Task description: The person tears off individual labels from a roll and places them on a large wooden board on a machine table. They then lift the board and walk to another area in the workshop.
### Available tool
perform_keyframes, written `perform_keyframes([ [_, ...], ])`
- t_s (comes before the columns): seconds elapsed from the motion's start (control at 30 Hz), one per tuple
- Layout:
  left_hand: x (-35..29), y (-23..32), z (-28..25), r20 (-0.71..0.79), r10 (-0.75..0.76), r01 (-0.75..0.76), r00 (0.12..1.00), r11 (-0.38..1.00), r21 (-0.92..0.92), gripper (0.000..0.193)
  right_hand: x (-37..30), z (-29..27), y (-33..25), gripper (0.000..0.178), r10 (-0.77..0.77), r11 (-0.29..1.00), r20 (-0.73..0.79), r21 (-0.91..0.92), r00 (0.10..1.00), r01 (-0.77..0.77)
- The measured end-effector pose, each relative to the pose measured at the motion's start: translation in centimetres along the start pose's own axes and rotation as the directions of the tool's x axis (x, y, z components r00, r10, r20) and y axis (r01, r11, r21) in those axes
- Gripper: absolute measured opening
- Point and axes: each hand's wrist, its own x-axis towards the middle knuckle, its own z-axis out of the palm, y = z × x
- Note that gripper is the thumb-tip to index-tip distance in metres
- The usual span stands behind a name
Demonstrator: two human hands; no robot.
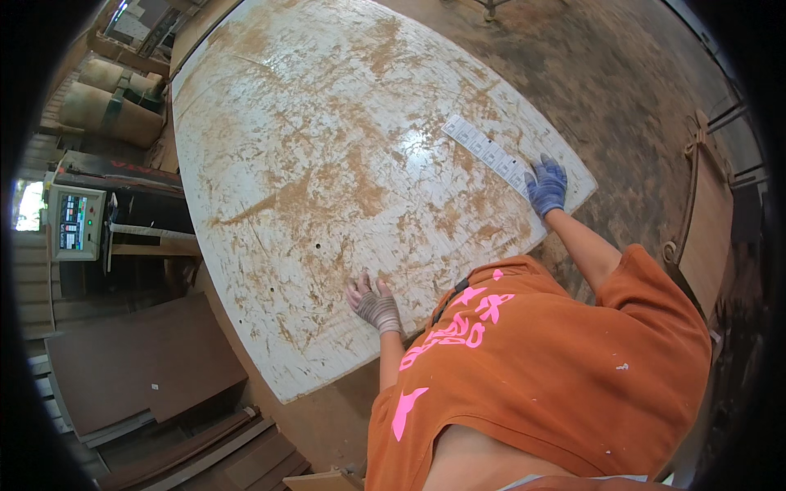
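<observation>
I saw 1 pale strip (487,153) on the brown-smeared white board (258,164), its near end at the blue-gloved right hand (548,188); whether those fingers pinched it, I couldn't tell. The left hand (377,306) rested with fingers spread.

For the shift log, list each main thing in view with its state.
Table: white, patchy with brown
Strip: laid out straight on the table
Left hand: gloved, fingers spread on the table
Right hand: gloved, at the strip's lower end
Screen: lit
</observation>
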Motion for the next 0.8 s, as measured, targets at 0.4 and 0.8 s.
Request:
perform_keyframes([
  [0.4,0.0,0.3,-0.3,-0.027,0.025,-0.024,0.999,0.999,0.031,0.037,0.2,-1.8,-0.6,0.056,0.054,0.997,0.181,0.038,0.982,-0.062],
  [0.8,0.0,-0.2,0.0,0.047,-0.039,0.034,0.998,0.995,0.096,0.042,-0.1,-0.4,-0.3,0.029,-0.087,0.980,-0.023,0.178,0.996,0.089],
])
